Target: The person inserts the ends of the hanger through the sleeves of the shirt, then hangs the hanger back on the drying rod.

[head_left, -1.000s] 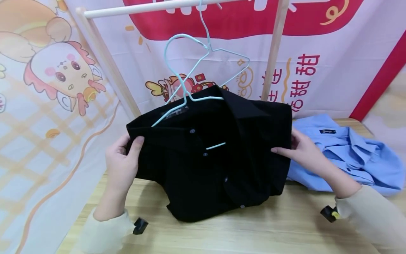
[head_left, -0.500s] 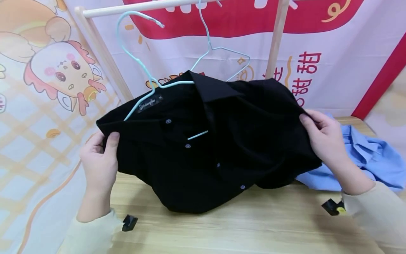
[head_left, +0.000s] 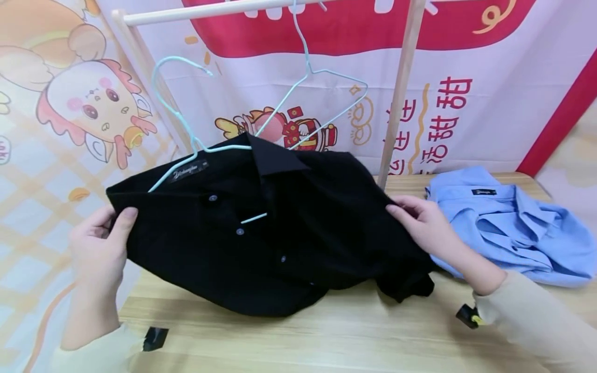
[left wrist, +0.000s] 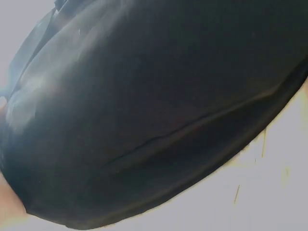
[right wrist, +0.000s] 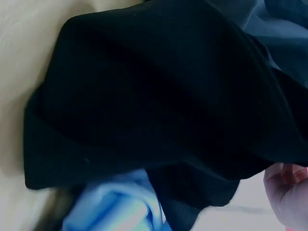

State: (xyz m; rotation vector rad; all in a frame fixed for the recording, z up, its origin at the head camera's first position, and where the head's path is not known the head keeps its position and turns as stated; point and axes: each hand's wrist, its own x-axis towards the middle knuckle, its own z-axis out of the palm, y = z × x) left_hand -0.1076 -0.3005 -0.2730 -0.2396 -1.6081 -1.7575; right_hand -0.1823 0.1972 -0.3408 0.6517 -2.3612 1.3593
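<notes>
A black button-up shirt (head_left: 298,233) hangs between my two hands above the table, with a light teal wire hanger (head_left: 179,118) inside its neck. The hanger's hook stands free at the upper left. My left hand (head_left: 100,251) pinches the shirt's left shoulder edge, thumb in front. My right hand (head_left: 426,223) pinches the opposite shoulder edge, and the sleeve droops below it. Black cloth (left wrist: 159,106) covers most of the left wrist view. In the right wrist view, my right hand's fingers (right wrist: 281,180) show at the cloth's edge.
A light blue shirt (head_left: 536,233) lies bunched on the wooden table (head_left: 354,331) at the right. Behind, a second teal hanger (head_left: 338,74) hangs on a pale wooden rack (head_left: 210,11). Printed curtains stand at the back and left.
The black shirt and its hanger have moved left with my left hand. My right hand went out right and up, then came back left and down, spreading the shoulder.
</notes>
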